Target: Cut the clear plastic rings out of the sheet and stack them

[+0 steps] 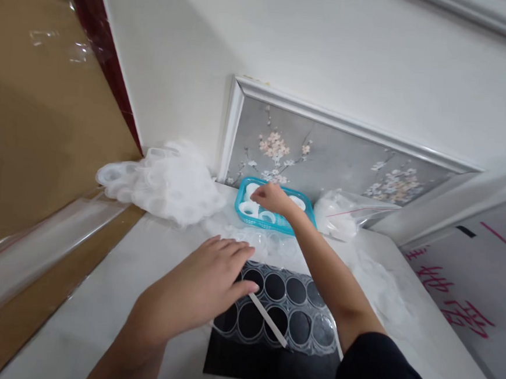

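My right hand [274, 198] reaches over a blue plastic basket [305, 228], fingers pinched together at its left half. What they pinch, if anything, is hidden. White round ring-shaped pieces [248, 209] lie in the basket around the fingertips. My left hand [206, 285] is spread low over a clear sheet of joined round cells [276, 286], which rests on a black mat [265, 363]. Its fingers are stretched out and the thumb stands apart. A thin white strip [269, 320] slants across the cells, its upper end at the left thumb tip.
A heap of translucent white pieces [177, 183] sits left of the basket. A clear zip bag [343, 214] with white contents is at its right. More translucent pieces [381, 287] lie along the right. Cardboard [45, 97] is at the left; a framed flower panel [318, 142] stands behind.
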A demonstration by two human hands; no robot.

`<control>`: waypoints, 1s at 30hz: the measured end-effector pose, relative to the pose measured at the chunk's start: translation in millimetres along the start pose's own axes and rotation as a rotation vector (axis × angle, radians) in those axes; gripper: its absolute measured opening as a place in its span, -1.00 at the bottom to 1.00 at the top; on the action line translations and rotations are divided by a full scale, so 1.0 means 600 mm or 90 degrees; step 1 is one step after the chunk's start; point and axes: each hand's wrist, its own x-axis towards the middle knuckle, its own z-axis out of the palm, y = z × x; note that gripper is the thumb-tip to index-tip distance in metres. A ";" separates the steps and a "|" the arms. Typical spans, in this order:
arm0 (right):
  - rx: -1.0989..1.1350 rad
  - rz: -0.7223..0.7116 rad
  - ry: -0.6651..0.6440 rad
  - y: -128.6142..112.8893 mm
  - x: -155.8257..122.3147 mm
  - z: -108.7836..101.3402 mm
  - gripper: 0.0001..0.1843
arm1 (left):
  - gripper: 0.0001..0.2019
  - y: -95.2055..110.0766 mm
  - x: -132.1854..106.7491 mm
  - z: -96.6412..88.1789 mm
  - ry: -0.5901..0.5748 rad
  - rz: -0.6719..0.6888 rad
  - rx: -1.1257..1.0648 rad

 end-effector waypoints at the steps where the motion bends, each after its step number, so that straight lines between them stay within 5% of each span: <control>1: -0.002 -0.006 -0.008 -0.001 -0.040 0.000 -0.74 | -0.60 -0.009 0.001 -0.001 0.013 -0.011 0.009; 4: -0.041 0.053 -0.121 0.002 -0.179 0.044 -0.60 | -0.69 -0.037 0.010 -0.002 0.045 -0.070 0.041; 7: -0.077 0.121 -0.200 0.010 -0.295 0.118 -0.70 | -0.71 -0.053 0.028 -0.001 0.033 -0.139 0.102; 11: 0.027 0.113 -0.174 0.019 -0.354 0.164 -0.80 | -0.67 -0.045 0.047 0.001 -0.026 -0.149 0.150; 15: 0.215 0.138 -0.063 0.040 -0.372 0.135 -0.72 | -0.65 -0.009 0.044 0.013 -0.090 -0.062 0.088; 19: 0.355 0.238 0.020 0.090 -0.435 0.090 -0.58 | -0.71 -0.001 0.012 0.063 -0.241 -0.023 0.000; 25: 0.169 0.306 -0.024 0.153 -0.568 0.067 -0.52 | -0.76 -0.058 -0.068 0.163 -0.197 -0.002 -0.036; 30: 0.069 0.246 -0.059 0.140 -0.601 0.074 -0.57 | -0.69 -0.059 -0.089 0.183 -0.221 0.054 -0.063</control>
